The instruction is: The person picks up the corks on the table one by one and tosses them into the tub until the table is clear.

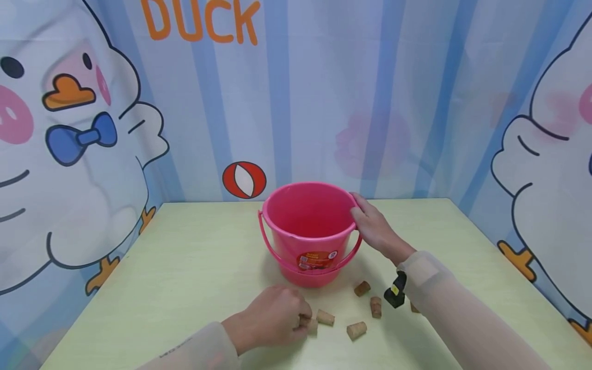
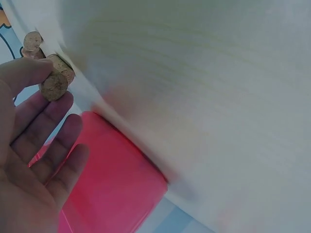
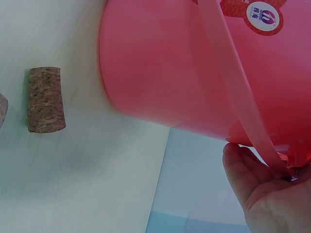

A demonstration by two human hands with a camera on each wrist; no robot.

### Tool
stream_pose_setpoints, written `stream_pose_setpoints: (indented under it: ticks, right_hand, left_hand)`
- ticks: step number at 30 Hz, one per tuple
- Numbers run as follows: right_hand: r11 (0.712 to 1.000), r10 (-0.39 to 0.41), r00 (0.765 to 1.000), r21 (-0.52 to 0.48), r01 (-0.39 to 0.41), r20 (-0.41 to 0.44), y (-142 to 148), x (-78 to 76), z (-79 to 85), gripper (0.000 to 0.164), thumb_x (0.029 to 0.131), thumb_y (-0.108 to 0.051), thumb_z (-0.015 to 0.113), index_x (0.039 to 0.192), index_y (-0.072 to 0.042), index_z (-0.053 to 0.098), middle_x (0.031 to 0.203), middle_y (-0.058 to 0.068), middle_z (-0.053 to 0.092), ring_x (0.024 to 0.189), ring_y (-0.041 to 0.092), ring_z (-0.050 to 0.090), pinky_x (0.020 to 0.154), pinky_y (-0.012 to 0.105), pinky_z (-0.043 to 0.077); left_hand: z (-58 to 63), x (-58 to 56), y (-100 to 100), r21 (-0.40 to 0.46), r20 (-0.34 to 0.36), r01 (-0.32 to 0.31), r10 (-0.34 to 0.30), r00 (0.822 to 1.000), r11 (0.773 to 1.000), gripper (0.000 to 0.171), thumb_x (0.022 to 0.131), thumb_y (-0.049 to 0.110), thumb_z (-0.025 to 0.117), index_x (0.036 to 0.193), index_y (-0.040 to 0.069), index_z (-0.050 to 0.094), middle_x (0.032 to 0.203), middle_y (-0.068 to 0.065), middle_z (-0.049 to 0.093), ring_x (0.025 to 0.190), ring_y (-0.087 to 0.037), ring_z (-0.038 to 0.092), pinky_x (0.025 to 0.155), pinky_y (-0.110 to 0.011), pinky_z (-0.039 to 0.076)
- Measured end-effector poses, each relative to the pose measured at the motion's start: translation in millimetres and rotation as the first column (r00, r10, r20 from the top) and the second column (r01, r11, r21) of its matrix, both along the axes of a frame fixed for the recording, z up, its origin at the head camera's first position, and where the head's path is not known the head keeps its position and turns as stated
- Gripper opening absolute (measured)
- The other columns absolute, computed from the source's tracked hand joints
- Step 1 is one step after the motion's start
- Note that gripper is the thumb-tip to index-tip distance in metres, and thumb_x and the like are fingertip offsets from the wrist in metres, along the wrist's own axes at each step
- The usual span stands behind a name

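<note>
A pink bucket [image 1: 310, 257] stands upright on the table, its handle hanging down at the front over a red label. My right hand [image 1: 375, 226] grips the bucket's rim on the right side, close to where the handle [image 3: 238, 87] joins; part of its grip is hidden in the right wrist view. In front of the bucket, my left hand [image 1: 273, 316] pinches a cork [image 2: 54, 87] between thumb and index finger, low over the table. The other fingers are spread loosely. Another cork [image 1: 326, 317] lies just right of the pinched one.
More corks lie to the right on the pale table [image 1: 203, 257]: one near the front [image 1: 356, 330], a darker upright-looking cork [image 1: 376, 307], and a cork by the bucket [image 1: 362, 288]. Another cork [image 1: 414, 307] is partly hidden by the right forearm. A printed curtain [image 1: 314, 92] hangs behind.
</note>
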State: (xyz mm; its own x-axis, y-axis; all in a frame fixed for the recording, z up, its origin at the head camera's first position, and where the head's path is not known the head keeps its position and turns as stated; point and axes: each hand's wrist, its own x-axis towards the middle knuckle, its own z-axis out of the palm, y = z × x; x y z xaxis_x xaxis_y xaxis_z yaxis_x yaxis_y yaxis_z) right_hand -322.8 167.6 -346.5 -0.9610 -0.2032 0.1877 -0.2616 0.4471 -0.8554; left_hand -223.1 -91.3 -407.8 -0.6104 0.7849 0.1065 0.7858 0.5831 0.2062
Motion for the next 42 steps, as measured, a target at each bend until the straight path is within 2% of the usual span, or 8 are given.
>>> stream_pose_setpoints:
  ticks: [9,19,28,34,38,42]
  right_hand:
    - [1.0,-0.003,1.0,0.001,0.003,0.007,0.1,1.0,1.3,0.059,0.107,-0.024,0.042,0.162,-0.013,0.026,0.144,0.019,0.053,0.123,0.041,0.057,0.096,0.048,0.057]
    - [1.0,-0.002,1.0,0.001,0.002,0.01,-0.8,0.8,1.1,0.06,0.107,-0.026,0.042,0.163,-0.013,0.025,0.146,0.019,0.052,0.125,0.042,0.056,0.095,0.048,0.057]
    - [1.0,0.002,1.0,-0.009,-0.002,0.006,-1.0,0.9,1.2,0.059,0.107,-0.025,0.041,0.162,-0.012,0.025,0.145,0.02,0.052,0.124,0.042,0.057,0.097,0.05,0.055]
    - [1.0,0.006,1.0,-0.015,-0.006,0.011,-0.8,1.4,1.5,0.058,0.107,-0.024,0.041,0.162,-0.012,0.025,0.143,0.02,0.053,0.123,0.042,0.058,0.099,0.053,0.054]
    - [1.0,-0.001,1.0,-0.002,0.001,0.012,-0.7,1.8,2.1,0.058,0.107,-0.024,0.04,0.162,-0.012,0.025,0.143,0.019,0.054,0.123,0.04,0.058,0.097,0.049,0.056]
    - [1.0,-0.003,1.0,0.003,0.003,0.012,-1.0,1.8,2.3,0.059,0.108,-0.024,0.04,0.163,-0.012,0.023,0.145,0.019,0.052,0.124,0.04,0.058,0.097,0.049,0.056]
  left_hand:
    - [4.4,-0.1,-2.4,0.025,-0.069,-0.003,0.005,0.998,1.0,0.007,0.084,0.025,0.085,0.082,0.026,0.079,0.072,0.022,0.062,0.071,-0.001,0.048,0.067,-0.018,0.044]
    - [15.8,-1.3,-3.0,0.026,-0.03,-0.033,0.034,0.999,0.999,0.011,0.083,0.029,0.086,0.092,0.025,0.08,0.08,0.019,0.069,0.077,-0.002,0.052,0.075,-0.02,0.05]
    - [23.1,-1.5,-7.5,0.062,-0.053,-0.038,0.041,0.998,0.997,0.013,0.084,0.029,0.086,0.095,0.023,0.081,0.084,0.017,0.071,0.078,-0.002,0.054,0.075,-0.02,0.051]
    - [28.7,-1.6,-9.7,0.111,-0.106,-0.006,0.018,0.994,0.994,0.016,0.085,0.028,0.085,0.098,0.02,0.081,0.09,0.013,0.075,0.082,-0.003,0.059,0.08,-0.021,0.053]
    - [34.7,-1.4,-11.0,0.13,-0.158,0.003,0.018,0.987,0.991,0.019,0.084,0.031,0.085,0.099,0.02,0.081,0.092,0.013,0.075,0.081,-0.002,0.06,0.079,-0.02,0.053]
    - [38.5,-1.3,-12.4,0.161,-0.178,0.009,0.02,0.984,0.987,0.02,0.084,0.033,0.085,0.099,0.021,0.082,0.091,0.013,0.076,0.079,-0.001,0.059,0.077,-0.017,0.052]
